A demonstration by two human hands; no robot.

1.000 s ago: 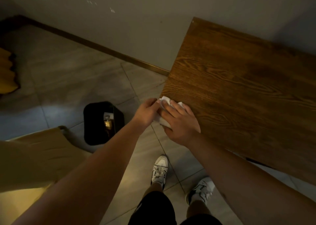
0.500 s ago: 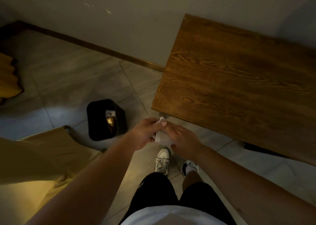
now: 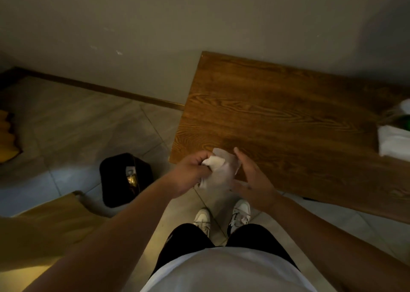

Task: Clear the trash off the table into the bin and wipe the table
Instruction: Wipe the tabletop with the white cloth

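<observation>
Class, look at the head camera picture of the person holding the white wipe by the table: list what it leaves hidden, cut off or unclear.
- Bin contents, head view: one gold glint shows; darkness hides the rest.
- White items on the table: cut off by the right frame edge, not identifiable.
- Wipe: partly covered by the left hand; dirt not visible.
- Right hand: its grip is unclear.
- Yellow object: cut off at left edge.

No text, label, brand, number or sign can be read anywhere in the head view; the light is dim, and the item in the black bin (image 3: 124,180) shows only a gold glint, too blurred to show any lettering
</observation>
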